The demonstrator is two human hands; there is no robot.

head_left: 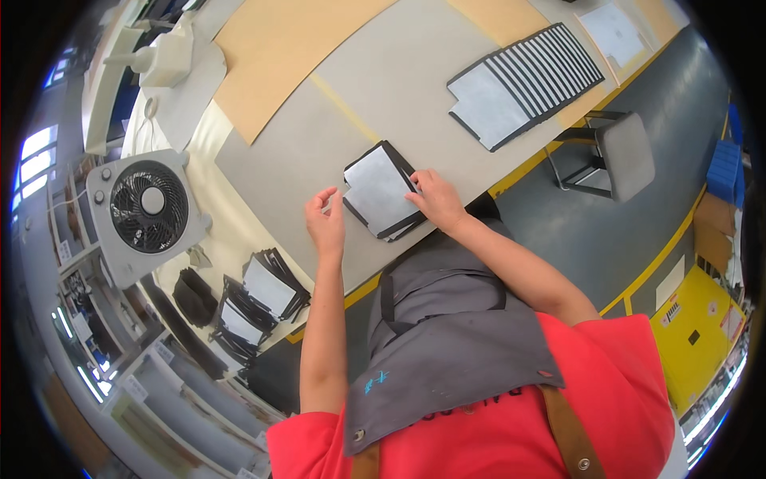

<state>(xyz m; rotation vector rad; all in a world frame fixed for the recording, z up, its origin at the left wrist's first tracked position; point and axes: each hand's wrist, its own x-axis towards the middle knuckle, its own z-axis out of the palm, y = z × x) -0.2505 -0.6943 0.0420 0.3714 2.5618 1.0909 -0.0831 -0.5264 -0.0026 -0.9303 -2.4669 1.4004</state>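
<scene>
A small stack of flat grey panels with black edges (378, 190) lies on the table in front of me, its layers slightly out of line. My left hand (325, 225) is just off the stack's left side, fingers bent and apart, holding nothing. At the opposite side, my right hand (437, 199) has its thumb and fingertips on the right edge of the top panel. The fingertips' undersides are hidden. Farther right, a row of overlapping black-edged grey panels (487, 105) is fanned out along the table.
A box fan (150, 201) stands at the left, with more stacked panels (270, 286) on a side table below it. Brown sheets (279, 52) cover the table's far part. A grey stool (625, 156) and a yellow box (696, 339) are to the right.
</scene>
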